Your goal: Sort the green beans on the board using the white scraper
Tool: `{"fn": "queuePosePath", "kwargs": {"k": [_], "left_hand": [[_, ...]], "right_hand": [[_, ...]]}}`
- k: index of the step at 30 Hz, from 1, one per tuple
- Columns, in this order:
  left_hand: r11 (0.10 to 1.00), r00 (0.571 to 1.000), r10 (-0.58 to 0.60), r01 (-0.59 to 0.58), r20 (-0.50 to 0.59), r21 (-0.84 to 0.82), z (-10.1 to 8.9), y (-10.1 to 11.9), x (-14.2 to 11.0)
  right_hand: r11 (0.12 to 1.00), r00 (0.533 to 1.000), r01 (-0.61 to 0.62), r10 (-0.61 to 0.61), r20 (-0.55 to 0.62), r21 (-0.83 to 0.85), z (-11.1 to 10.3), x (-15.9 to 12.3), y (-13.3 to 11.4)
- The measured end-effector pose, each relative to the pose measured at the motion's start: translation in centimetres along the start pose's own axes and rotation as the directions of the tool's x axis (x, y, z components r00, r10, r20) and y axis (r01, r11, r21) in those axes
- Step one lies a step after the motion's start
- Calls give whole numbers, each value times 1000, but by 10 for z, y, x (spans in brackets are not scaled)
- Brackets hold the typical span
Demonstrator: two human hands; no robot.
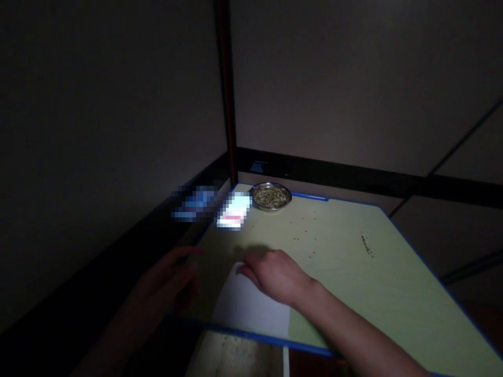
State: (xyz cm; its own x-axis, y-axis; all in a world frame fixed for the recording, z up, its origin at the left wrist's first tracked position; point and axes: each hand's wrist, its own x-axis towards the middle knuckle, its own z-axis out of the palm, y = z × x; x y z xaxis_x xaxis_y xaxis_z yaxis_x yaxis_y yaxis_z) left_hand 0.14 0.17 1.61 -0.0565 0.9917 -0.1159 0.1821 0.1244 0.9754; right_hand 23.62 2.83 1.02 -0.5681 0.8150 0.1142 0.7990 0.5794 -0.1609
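A white sheet of paper [253, 309] lies on the pale green tabletop [341, 293], its near side reaching the front edge. My right hand [277, 275] is over the far end of the sheet, fingers curled and thumb bent in, closed on the paper's edge; the fingertips are partly hidden. To the left, in shadow, my left hand [168, 280] hovers near the table's left edge. Its index finger points forward, apart from the thumb, and nothing shows in it. Small dark seeds [305, 231] are scattered beyond my right hand, with a short line of them [366, 245] farther right.
A round metal dish [271, 197] of small greenish and pale grains stands at the far corner. Beside it is a bright, pixelated screen [234, 211]. Walls with a dark band border the table's left and back. Below the front edge sits an open drawer [239, 356].
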Motion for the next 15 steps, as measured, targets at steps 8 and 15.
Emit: {"fn": "queuePosePath", "kwargs": {"k": [8,15], "left_hand": [[1000,1000,18,-18,9,-19,-1,0,-1],[999,999,33,-32,21,-11,1,4,1]], "right_hand": [[962,963,-268,269,10,-60,2,-31,49],[988,988,-152,152,-8,0,26,-18,20]]}}
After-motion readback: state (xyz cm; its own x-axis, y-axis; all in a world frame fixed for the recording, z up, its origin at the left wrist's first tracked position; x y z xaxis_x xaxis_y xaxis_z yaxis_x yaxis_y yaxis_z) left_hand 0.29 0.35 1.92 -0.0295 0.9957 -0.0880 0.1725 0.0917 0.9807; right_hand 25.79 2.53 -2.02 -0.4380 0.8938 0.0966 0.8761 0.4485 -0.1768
